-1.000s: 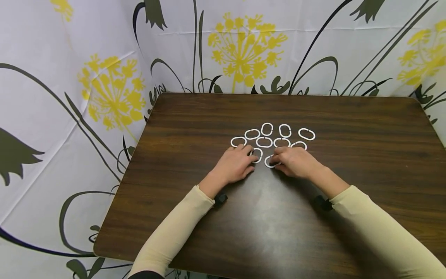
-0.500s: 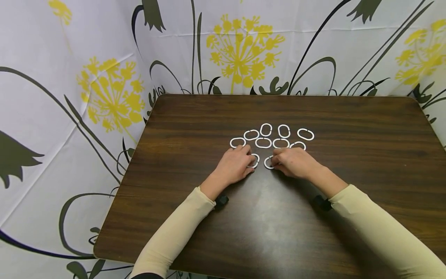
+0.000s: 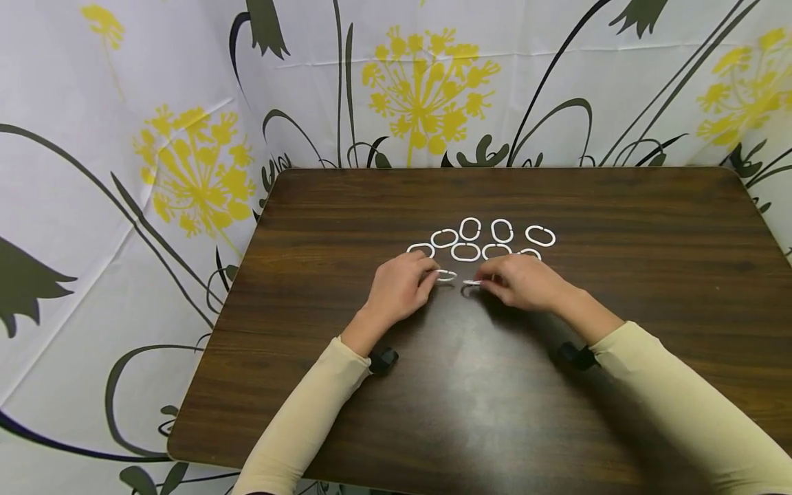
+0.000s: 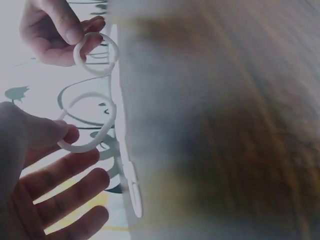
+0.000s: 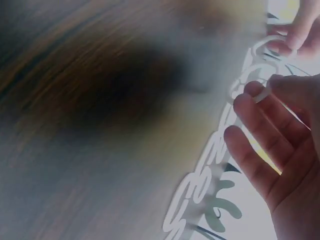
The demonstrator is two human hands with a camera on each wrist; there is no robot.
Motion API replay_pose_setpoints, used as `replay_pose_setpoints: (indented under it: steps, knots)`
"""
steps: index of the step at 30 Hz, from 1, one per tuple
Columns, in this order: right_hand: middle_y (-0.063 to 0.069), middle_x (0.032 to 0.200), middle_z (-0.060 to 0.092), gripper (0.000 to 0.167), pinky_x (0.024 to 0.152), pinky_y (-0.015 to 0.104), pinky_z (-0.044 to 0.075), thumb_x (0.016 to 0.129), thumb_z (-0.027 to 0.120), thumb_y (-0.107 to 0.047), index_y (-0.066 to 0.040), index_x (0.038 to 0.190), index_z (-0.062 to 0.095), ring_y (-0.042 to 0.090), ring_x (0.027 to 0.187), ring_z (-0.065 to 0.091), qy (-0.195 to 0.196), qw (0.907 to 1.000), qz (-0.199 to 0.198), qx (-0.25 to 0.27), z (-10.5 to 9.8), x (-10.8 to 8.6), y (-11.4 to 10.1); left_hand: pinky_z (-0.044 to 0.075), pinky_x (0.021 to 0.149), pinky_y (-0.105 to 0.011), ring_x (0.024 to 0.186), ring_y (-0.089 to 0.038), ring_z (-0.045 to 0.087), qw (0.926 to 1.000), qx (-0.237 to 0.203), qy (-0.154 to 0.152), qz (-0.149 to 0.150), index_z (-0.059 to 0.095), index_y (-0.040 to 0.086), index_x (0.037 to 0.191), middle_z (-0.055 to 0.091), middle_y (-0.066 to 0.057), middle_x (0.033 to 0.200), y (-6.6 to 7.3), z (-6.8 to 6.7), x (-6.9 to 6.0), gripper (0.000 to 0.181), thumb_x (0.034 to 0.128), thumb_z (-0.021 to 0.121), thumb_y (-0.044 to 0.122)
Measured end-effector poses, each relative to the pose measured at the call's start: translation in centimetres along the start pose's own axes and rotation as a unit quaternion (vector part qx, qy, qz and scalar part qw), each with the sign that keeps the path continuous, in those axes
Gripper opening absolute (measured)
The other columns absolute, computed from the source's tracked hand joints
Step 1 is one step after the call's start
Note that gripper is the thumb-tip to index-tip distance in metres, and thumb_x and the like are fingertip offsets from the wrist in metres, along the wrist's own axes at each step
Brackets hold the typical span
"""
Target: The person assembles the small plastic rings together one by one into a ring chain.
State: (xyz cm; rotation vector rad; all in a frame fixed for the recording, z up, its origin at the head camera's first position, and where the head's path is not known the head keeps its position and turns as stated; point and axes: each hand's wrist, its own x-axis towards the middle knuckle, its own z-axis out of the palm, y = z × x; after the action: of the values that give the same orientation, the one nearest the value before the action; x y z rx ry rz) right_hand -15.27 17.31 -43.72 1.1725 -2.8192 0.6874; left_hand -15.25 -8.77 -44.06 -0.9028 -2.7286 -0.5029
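My left hand (image 3: 399, 285) pinches a white oval shower curtain ring (image 4: 107, 127) between thumb and index finger; its other fingers spread apart in the left wrist view. A second white shower curtain ring (image 4: 116, 51) is pinched by my right hand (image 3: 526, 282). Both rings are held tilted up just above the table, near each other but apart in the head view. Behind the hands, several more such rings lie flat, among them an oval one (image 3: 465, 260) in the nearer row and another (image 3: 541, 244) at the right. The right hand partly covers the nearest rings.
The brown wood-grain table (image 3: 495, 399) reaches up to a white curtain (image 3: 322, 89) printed with yellow flowers and grey-green stems. Dark devices sit under both wrists, such as the left wrist camera (image 3: 383, 360).
Both hands have picked up the two nearest rings, which lay flat on the table before and are now tilted up off it. The left hand has shifted slightly left and away from me.
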Motion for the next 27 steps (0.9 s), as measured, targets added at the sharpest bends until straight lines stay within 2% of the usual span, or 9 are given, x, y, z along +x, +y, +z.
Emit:
replay_pose_setpoints:
  steps: [2,5,8,11,14,16,20,23,27]
  knots:
    - [-0.008,0.096,0.070,0.013,0.067,0.034,0.051,0.093,0.067,-0.017,-0.015,0.103,0.075,0.008,0.074,0.061,0.007,0.9993,0.008,0.037,-0.3,0.2,-0.2,0.049,0.059,-0.032,0.072,-0.011,0.060,0.9985,-0.040,0.010,-0.035,0.075,0.021,0.093,0.063,0.009,0.081,-0.1,-0.2,0.0,0.012,0.0939,0.065,0.027]
    - [-0.007,0.092,0.070,0.014,0.065,0.031,0.051,0.093,0.067,-0.017,-0.012,0.104,0.075,0.009,0.072,0.060,0.025,0.9941,0.023,0.103,-1.0,0.4,-0.6,0.048,0.060,-0.030,0.070,-0.010,0.060,0.9904,-0.110,0.021,-0.081,0.077,0.020,0.093,0.067,0.010,0.082,-0.1,-0.6,0.2,0.013,0.0929,0.068,0.029]
    - [-0.001,0.083,0.070,0.012,0.061,0.030,0.051,0.092,0.069,-0.014,-0.007,0.100,0.075,0.016,0.069,0.062,0.055,0.9805,0.049,0.182,-1.6,0.9,-1.2,0.050,0.064,-0.030,0.072,-0.009,0.060,0.9792,-0.175,0.036,-0.096,0.078,0.016,0.093,0.070,0.007,0.086,0.0,-0.8,0.5,0.012,0.0910,0.072,0.026]
    - [0.009,0.079,0.069,0.012,0.060,0.034,0.056,0.092,0.068,-0.010,0.000,0.099,0.072,0.027,0.067,0.065,0.080,0.9482,0.094,0.293,-2.0,1.5,-1.8,0.054,0.066,-0.031,0.070,-0.009,0.062,0.9660,-0.235,0.057,-0.091,0.078,0.011,0.092,0.071,0.003,0.085,0.2,-1.0,0.9,0.010,0.0888,0.074,0.019]
    - [0.018,0.081,0.067,0.016,0.062,0.043,0.059,0.094,0.066,-0.008,0.006,0.102,0.069,0.029,0.067,0.068,0.095,0.8983,0.150,0.402,-2.3,2.0,-2.3,0.056,0.065,-0.031,0.068,-0.012,0.064,0.9518,-0.287,0.074,-0.078,0.078,0.007,0.091,0.071,0.000,0.081,0.4,-1.2,1.1,0.008,0.0876,0.075,0.013]
    - [0.019,0.082,0.066,0.019,0.064,0.046,0.059,0.095,0.064,-0.008,0.009,0.104,0.066,0.025,0.068,0.068,0.102,0.8659,0.180,0.455,-2.5,2.2,-2.6,0.056,0.065,-0.032,0.067,-0.013,0.065,0.9433,-0.314,0.081,-0.073,0.078,0.005,0.092,0.070,0.000,0.078,0.5,-1.3,1.2,0.008,0.0878,0.075,0.012]
    - [0.014,0.085,0.065,0.023,0.066,0.041,0.059,0.096,0.063,-0.011,0.009,0.107,0.063,0.018,0.070,0.067,0.110,0.8121,0.219,0.530,-2.9,2.3,-3.1,0.056,0.065,-0.033,0.069,-0.013,0.065,0.9349,-0.333,0.093,-0.079,0.077,0.005,0.093,0.070,-0.001,0.081,0.6,-1.6,1.3,0.008,0.0882,0.074,0.010]
    - [0.010,0.084,0.064,0.019,0.067,0.037,0.059,0.096,0.063,-0.012,0.005,0.106,0.064,0.018,0.070,0.068,0.109,0.7870,0.227,0.563,-3.0,2.3,-3.4,0.057,0.067,-0.034,0.071,-0.013,0.066,0.9317,-0.338,0.101,-0.088,0.076,0.005,0.094,0.071,-0.003,0.085,0.7,-1.7,1.3,0.007,0.0877,0.074,0.008]
    - [0.010,0.085,0.066,0.016,0.069,0.038,0.059,0.097,0.063,-0.013,0.001,0.105,0.066,0.018,0.070,0.068,0.097,0.7738,0.224,0.585,-3.0,2.5,-3.7,0.057,0.067,-0.035,0.073,-0.013,0.067,0.9266,-0.350,0.104,-0.091,0.075,0.003,0.094,0.072,-0.006,0.087,0.8,-1.9,1.3,0.008,0.0872,0.073,0.005]
